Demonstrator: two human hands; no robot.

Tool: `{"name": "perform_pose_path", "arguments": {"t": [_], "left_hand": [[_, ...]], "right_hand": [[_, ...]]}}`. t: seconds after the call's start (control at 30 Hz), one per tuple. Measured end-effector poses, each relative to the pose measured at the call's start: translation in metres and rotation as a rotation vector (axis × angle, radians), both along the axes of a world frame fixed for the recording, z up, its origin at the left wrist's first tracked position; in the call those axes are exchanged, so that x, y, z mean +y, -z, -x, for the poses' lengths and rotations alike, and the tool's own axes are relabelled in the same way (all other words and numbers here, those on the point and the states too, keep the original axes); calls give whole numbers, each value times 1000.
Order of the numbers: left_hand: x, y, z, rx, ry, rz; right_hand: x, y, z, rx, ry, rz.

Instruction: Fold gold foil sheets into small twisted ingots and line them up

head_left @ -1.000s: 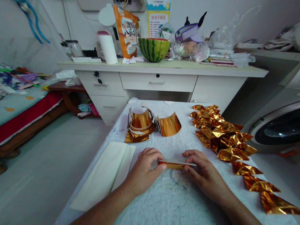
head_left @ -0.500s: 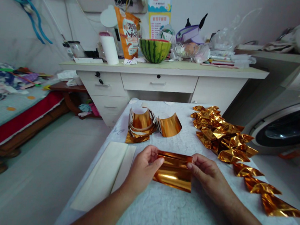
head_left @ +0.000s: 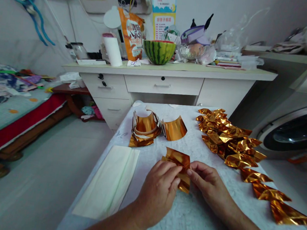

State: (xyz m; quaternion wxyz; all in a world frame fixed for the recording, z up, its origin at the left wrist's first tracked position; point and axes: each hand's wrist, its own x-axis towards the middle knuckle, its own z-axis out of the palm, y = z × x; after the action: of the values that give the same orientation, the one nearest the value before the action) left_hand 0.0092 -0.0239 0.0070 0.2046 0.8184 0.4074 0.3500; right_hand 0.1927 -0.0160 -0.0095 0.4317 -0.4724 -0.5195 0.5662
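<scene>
- Head view: you have a copper-gold, shiny foil sheet (head_left: 177,156) between your hands, just above or on the pale, patterned cloth (head_left: 192,223) covering the table; whether it touches the cloth is hard to tell.
- Your left hand (head_left: 158,188) closes over its middle, fingers and thumb brought near each other around the foil; the far side of that hold is hidden.
- Your right hand (head_left: 206,176) pinches the sheet's right edge narrowly, between thumb and forefinger.
- The foil looks folded or gathered at mid-height, its upper and lower parts flaring apart.
- Expect it to be very light and thin, springy enough to curl yet quick to take a crease, and probably slick on the glossy face.
- Edges and creases seem the best places to hold; a light fingertip pinch should do, as a hard squeeze may wrinkle it.
- Beyond it sit a curled stack of copper-gold sheets (head_left: 145,124) and a smaller curved copper-gold piece (head_left: 176,129); crumpled, pointed gold foil shapes (head_left: 241,160) lie to your right, and a long, pale folded paper (head_left: 106,182) to your left.
</scene>
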Motion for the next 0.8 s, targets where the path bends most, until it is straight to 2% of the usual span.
{"name": "perform_pose_path", "arguments": {"t": [0.23, 0.4, 0.53, 0.63, 0.73, 0.8], "left_hand": [[1, -7, 4, -146, -51, 116], [4, -10, 6, -189, -174, 116], [5, -10, 7, -179, -238, 83], [6, -11, 9, -184, -245, 36], [8, -13, 13, -199, -262, -2], [9, -15, 17, -222, -278, -10]], "right_hand": [[-9, 3, -4, 45, -141, -40], [-13, 6, -4, 32, -268, -120], [-14, 2, -1, 25, -333, -139], [-12, -2, -1, 15, -275, -85], [-5, 0, -3, -30, -104, -20], [-1, 3, -5, -85, 29, -33]]}}
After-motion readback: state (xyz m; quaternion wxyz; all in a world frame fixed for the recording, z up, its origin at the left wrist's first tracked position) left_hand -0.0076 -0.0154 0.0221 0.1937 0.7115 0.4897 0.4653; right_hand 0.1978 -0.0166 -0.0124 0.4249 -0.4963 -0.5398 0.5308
